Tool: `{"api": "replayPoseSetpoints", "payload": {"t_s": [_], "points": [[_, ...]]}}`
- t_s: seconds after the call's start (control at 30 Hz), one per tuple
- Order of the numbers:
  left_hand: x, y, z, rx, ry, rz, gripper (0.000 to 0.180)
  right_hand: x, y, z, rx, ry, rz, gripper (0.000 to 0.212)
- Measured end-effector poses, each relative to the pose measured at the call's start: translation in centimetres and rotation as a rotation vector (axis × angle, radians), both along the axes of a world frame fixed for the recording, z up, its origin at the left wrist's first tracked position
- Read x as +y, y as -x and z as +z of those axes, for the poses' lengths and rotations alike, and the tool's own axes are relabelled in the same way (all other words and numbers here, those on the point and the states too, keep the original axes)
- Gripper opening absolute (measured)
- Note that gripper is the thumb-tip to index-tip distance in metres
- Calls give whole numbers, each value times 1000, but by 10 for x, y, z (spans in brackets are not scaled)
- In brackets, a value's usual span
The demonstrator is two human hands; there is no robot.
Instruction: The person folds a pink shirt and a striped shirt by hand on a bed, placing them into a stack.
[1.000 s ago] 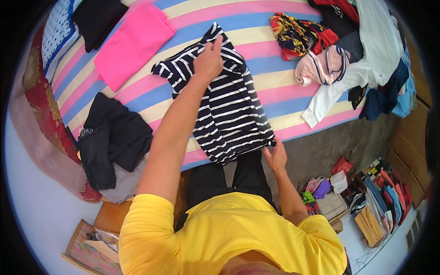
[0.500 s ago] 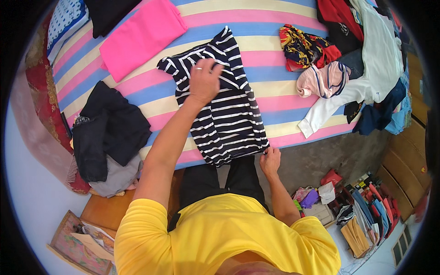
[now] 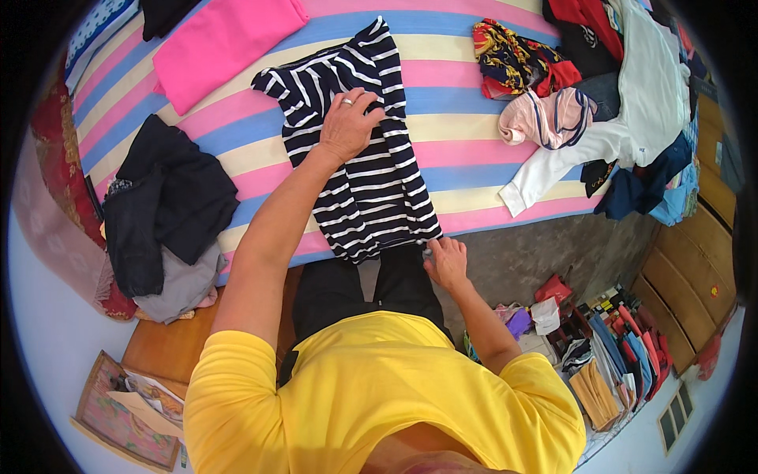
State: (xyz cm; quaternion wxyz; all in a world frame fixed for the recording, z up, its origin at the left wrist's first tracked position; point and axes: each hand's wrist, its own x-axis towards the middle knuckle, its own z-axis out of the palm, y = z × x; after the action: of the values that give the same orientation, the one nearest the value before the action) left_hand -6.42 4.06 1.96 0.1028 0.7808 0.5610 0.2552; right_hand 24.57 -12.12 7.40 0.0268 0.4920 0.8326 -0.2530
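A black-and-white striped top [image 3: 367, 178] lies on the bed with its long sides folded inward, its neck end far from me and its hem at the near bed edge. My left hand [image 3: 347, 126] rests on its upper middle, fingers apart and slightly bent on the cloth, a ring on one finger. At the near right corner of the hem, my right hand [image 3: 448, 262] pinches the edge between thumb and fingers. The fabric looks wrinkled around my left hand and smoother toward the hem.
Striped sheeting [image 3: 458, 150] covers the bed. A folded pink cloth [image 3: 225, 51] lies far left, with dark clothes [image 3: 170, 189] nearer. On the right are a patterned garment [image 3: 521, 59], a pale pink one [image 3: 549, 118] and a white long-sleeved top [image 3: 651, 87]. A drawer [image 3: 130, 411] stands lower left.
The whole view has shifted, so the bed and clothes sit higher and further left. My left hand has slid slightly nearer along the top, its fingers less blurred. My right hand stays at the hem corner.
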Motion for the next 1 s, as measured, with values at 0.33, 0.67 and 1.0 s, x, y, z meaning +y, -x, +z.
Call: {"api": "replayPoseSetpoints", "payload": {"t_s": [0.33,0.67,1.0], "points": [[-44,-77,-10,-713,1056,786,33,25,50,-23,-78,147,-234,27],[-69,-78,-1,-830,753,1026,18,23,44,16,97,296,-143,18],[-55,-69,12,21,322,350,60,52,52,-18,89,172,-189,40]]}}
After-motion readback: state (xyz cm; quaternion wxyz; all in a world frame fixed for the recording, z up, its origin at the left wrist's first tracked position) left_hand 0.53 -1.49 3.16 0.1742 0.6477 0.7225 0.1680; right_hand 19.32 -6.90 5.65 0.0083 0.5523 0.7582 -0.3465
